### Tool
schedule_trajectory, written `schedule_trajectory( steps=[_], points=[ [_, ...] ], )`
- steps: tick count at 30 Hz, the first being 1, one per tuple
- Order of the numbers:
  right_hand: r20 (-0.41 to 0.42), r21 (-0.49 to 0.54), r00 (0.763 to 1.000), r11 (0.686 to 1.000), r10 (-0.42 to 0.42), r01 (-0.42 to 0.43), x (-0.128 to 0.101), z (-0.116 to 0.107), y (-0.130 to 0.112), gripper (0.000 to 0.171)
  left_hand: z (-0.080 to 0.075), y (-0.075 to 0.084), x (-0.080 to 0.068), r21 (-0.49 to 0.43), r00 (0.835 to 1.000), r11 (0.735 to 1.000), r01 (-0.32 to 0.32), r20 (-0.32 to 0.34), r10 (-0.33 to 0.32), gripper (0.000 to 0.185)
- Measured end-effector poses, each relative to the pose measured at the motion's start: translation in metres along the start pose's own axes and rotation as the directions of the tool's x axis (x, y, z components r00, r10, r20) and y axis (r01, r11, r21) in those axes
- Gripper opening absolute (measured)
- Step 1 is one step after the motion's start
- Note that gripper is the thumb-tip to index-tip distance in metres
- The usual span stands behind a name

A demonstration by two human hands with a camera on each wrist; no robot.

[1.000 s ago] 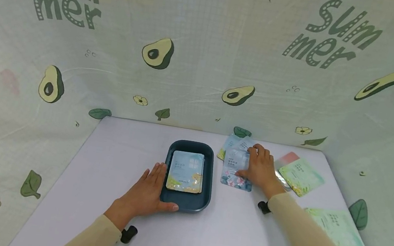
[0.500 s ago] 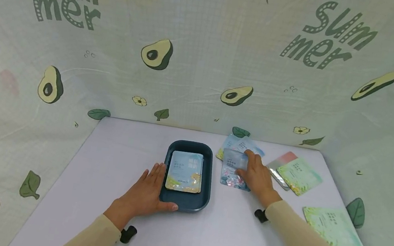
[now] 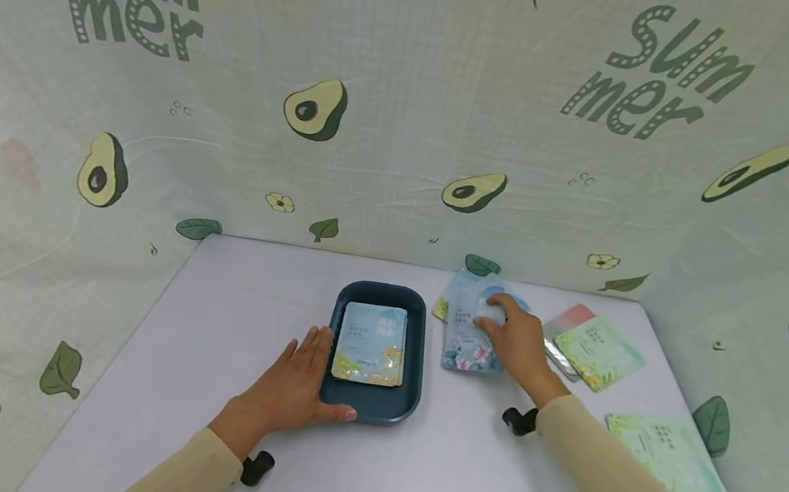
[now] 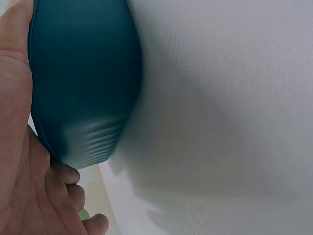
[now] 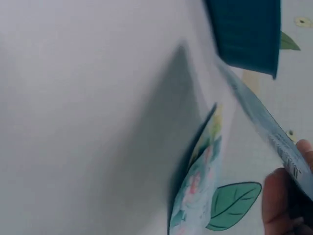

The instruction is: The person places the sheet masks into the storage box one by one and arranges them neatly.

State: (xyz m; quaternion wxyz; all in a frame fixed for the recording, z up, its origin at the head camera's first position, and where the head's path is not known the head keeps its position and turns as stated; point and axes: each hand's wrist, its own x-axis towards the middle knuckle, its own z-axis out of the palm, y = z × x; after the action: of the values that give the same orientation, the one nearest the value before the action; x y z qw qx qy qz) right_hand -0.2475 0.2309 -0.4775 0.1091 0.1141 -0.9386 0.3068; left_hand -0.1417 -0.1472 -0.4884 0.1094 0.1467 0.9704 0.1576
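My right hand (image 3: 520, 344) pinches a flat blue sachet (image 3: 467, 336) with pink flowers between thumb and fingers. In the right wrist view this sachet (image 5: 261, 115) is raised off the table, seen nearly edge-on. Other blue sachets (image 5: 198, 191) lie below it on the table; the held one partly hides them in the head view. A dark blue tray (image 3: 370, 405) bears a neat stack of light blue sachets (image 3: 371, 344). My left hand (image 3: 295, 387) rests against the tray's near left corner, fingers extended along its side and thumb at the front rim.
To the right lie a green sachet (image 3: 599, 352) over a silver-and-pink one (image 3: 574, 315), and another green sachet (image 3: 668, 455) nearer the front. A printed cloth backdrop (image 3: 386, 194) rises behind the white table (image 3: 453, 473).
My right hand has picked up the top flowered blue sachet, which lay flat on the others, and lifted it off the table. My left hand and the tray have not moved.
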Motion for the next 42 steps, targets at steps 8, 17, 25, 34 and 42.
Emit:
schedule_trajectory(
  steps=[8, 17, 25, 34, 42],
  points=[
    [0.177, 0.13, 0.973, 0.977, 0.146, -0.17, 0.007, -0.009, 0.003, 0.04, 0.002, -0.001, 0.0, -0.002, 1.0, 1.0, 0.001, -0.007, -0.001, 0.137],
    [0.151, 0.217, 0.976, 0.958, 0.158, -0.188, 0.009, -0.009, 0.004, 0.04, 0.0, 0.001, 0.0, -0.002, 1.0, 1.0, 0.007, 0.001, -0.007, 0.137],
    [0.159, 0.272, 0.975, 0.942, 0.157, -0.196, 0.009, -0.022, -0.012, 0.043, -0.001, 0.001, 0.0, 0.019, 1.0, 1.0, 0.003, -0.004, -0.003, 0.137],
    [0.135, 0.347, 0.983, 0.923, 0.127, -0.167, 0.012, -0.033, -0.039, 0.043, -0.003, 0.003, 0.0, 0.035, 1.0, 0.999, 0.001, -0.006, -0.001, 0.136],
    [0.116, 0.45, 0.986, 0.879, 0.119, -0.159, 0.008, -0.023, -0.07, 0.043, -0.005, 0.004, 0.001, 0.052, 1.0, 0.999, -0.006, -0.004, 0.006, 0.135]
  ],
)
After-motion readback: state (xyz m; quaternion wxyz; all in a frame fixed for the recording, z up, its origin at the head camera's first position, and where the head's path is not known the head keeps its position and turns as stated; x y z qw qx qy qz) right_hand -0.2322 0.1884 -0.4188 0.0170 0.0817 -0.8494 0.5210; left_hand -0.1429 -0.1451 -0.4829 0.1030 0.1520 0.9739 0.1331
